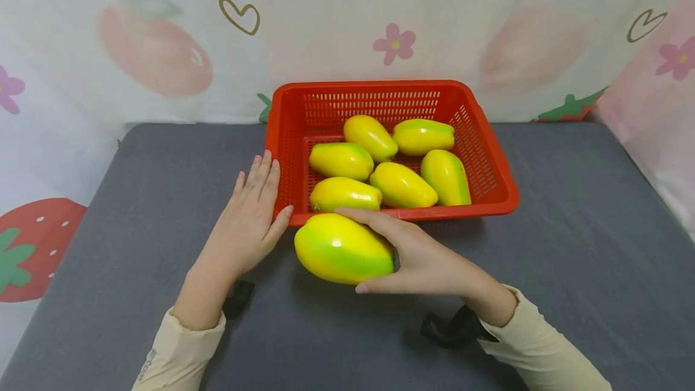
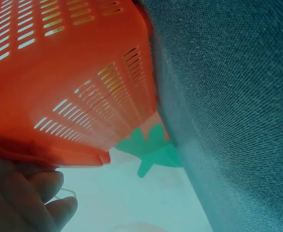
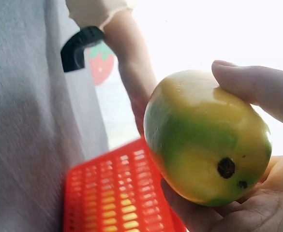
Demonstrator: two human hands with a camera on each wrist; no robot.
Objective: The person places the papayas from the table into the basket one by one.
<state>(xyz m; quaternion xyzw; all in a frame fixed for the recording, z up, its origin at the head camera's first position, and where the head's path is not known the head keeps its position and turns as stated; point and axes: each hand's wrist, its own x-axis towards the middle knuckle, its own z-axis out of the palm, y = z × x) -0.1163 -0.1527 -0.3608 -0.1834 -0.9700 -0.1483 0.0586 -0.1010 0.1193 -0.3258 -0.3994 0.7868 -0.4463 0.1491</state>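
Observation:
A yellow-green papaya [image 1: 343, 248] is in my right hand [image 1: 420, 257], gripped at its right end between thumb and fingers. It hangs in front of the red plastic basket [image 1: 502, 189], above the table. The right wrist view shows a dark stem scar on the papaya's end [image 3: 206, 140], with the thumb lying along one side. My left hand [image 1: 245, 222] lies against the basket's left rim near the front corner, its fingers straight and the thumb touching the corner. Inside the basket lie several more papayas [image 1: 404, 186], their undersides hidden.
A grey cloth covers the table [image 1: 570, 246]. Behind the basket hangs a white curtain [image 1: 434, 11] printed with fruit, flowers and hearts. Black straps [image 1: 453, 326] sit at both wrists.

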